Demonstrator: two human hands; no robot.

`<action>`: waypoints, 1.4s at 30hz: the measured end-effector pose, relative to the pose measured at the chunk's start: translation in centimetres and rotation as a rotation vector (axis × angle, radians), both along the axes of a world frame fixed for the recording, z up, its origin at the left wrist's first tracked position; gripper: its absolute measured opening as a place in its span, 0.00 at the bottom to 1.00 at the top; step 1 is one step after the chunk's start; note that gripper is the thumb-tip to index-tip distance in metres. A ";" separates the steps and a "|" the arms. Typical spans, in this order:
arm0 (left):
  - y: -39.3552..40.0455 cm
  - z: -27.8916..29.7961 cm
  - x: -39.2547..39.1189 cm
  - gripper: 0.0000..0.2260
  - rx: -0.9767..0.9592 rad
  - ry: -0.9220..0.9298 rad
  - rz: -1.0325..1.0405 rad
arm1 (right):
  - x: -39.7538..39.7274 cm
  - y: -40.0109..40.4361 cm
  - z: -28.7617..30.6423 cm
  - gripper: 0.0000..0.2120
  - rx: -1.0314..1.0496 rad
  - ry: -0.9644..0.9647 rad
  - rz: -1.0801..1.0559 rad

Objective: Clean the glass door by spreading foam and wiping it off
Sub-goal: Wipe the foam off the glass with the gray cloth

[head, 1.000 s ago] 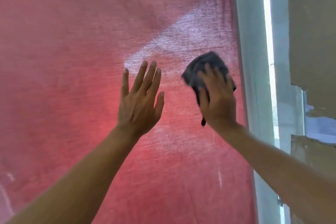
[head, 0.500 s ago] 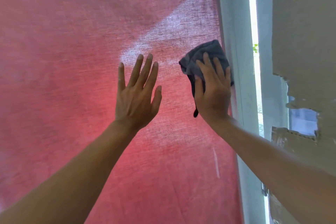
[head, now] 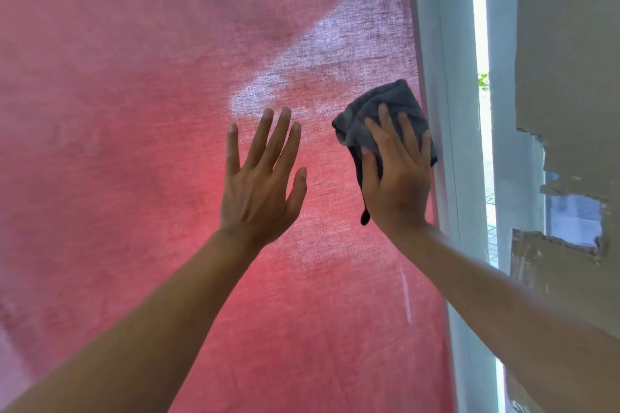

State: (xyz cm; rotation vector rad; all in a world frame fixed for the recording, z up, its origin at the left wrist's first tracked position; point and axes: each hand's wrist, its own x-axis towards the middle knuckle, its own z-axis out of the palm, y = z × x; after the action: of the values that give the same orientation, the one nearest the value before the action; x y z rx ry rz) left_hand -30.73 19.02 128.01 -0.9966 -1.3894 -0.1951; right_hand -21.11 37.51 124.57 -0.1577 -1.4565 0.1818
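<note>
Right hand (head: pixel 396 174) flat on a grey cloth (head: pixel 382 111), fingers straight and slightly spread, pressing it against the glass door (head: pixel 134 111) without curling round it. Cloth bunched under the palm, showing above the fingertips and to the left of them; a dark corner hanging out below the heel of the hand, beside the thumb. Just right of that hand, the white door frame (head: pixel 439 77), with the cloth's right edge touching or all but touching it (cannot tell which).

Left hand (head: pixel 261 184) raised to the left of the cloth, near but apart from it, fingers straight and fanned, thumb out to the side, holding nothing. Palm turned to the glass; contact with the pane not clear from this angle.

Behind the pane, red woven fabric (head: pixel 100 245) filling the view around both hands. Above and between the two hands, a pale, whitish hazy patch (head: pixel 302 70) slanting up toward the frame. Below the right wrist, a thin white streak (head: pixel 406 295) on the glass.

Beyond the frame, right of the pressing hand, a bright narrow gap (head: pixel 478 10), then a torn brown cardboard sheet (head: pixel 567 43) with a ragged hole.
</note>
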 end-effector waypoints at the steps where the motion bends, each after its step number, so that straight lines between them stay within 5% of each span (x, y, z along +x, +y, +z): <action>1: 0.0 0.0 0.1 0.26 0.000 -0.002 -0.003 | -0.1 0.0 -0.3 0.17 -0.010 0.002 0.000; 8: 1.0 -3.6 1.6 0.25 -0.183 -0.007 -0.055 | 1.7 -0.3 -11.9 0.17 0.045 -0.145 0.005; 12: 2.2 -6.1 2.2 0.23 -0.321 0.023 -0.075 | 2.2 -0.1 -12.6 0.17 -0.001 -0.152 0.015; 16: 2.8 -7.6 2.3 0.22 -0.377 0.052 -0.095 | 1.5 -1.9 -14.2 0.17 -0.230 -0.077 0.079; 24: 3.3 -14.6 2.1 0.19 -0.658 0.130 -0.189 | 1.0 -8.0 -26.4 0.21 -0.830 0.099 0.182; 31: 4.0 -17.9 1.6 0.22 -0.879 0.264 -0.165 | -1.1 -11.6 -30.8 0.26 -0.856 0.146 0.172; 36: 4.3 -19.0 1.9 0.21 -0.935 0.263 -0.134 | -1.0 -9.2 -34.7 0.23 -1.387 0.357 0.110; 42: 5.3 -21.1 2.6 0.26 -1.058 0.306 -0.077 | -3.6 -12.1 -35.5 0.22 -1.049 0.273 0.109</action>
State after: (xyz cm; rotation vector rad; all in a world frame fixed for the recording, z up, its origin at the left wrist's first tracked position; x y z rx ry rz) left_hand -28.17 24.36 106.96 -1.8455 -1.1367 0.6868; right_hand -24.66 25.37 89.06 -0.8651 -0.9756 1.0103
